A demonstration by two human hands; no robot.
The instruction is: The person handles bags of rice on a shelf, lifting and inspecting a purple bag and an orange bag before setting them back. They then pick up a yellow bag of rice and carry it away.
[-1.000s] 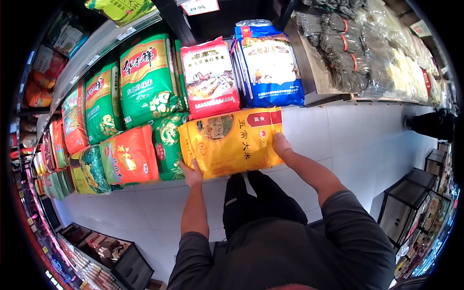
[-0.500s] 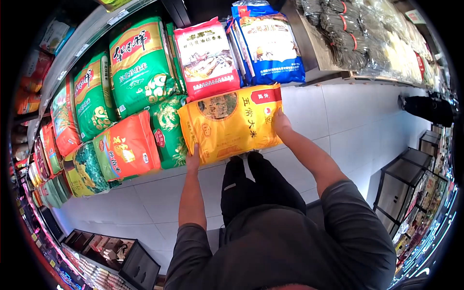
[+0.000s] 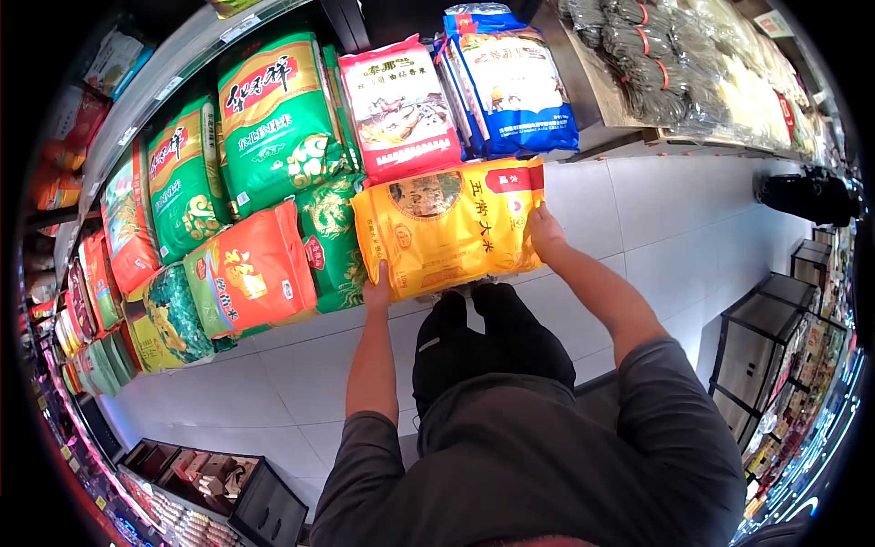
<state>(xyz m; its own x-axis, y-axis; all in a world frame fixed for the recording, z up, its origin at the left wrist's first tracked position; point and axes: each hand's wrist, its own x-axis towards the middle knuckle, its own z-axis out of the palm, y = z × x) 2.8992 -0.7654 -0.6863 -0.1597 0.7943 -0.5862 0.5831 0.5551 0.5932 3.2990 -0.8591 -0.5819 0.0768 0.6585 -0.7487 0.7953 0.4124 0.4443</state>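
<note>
A yellow bag of rice with a round picture window and a red corner label lies in front of me, its long side across my body. My left hand grips its near left corner, the thumb showing on top. At the right end, my right hand holds the edge, with most of its fingers hidden behind the bag. The yellow bag's left end borders a green dragon-pattern bag. Just beyond it stand a red-and-white rice bag and several blue-and-white bags.
Green rice bags and an orange bag fill the display on the left. Packs of dark noodles lie on a raised shelf at the upper right. Grey tiled floor surrounds my legs. A black-framed stand is at the right.
The yellow bag and both hands have shifted slightly right, and the bag's near edge is a little farther from me. The whole view has also moved slightly. Both hands keep their grip.
</note>
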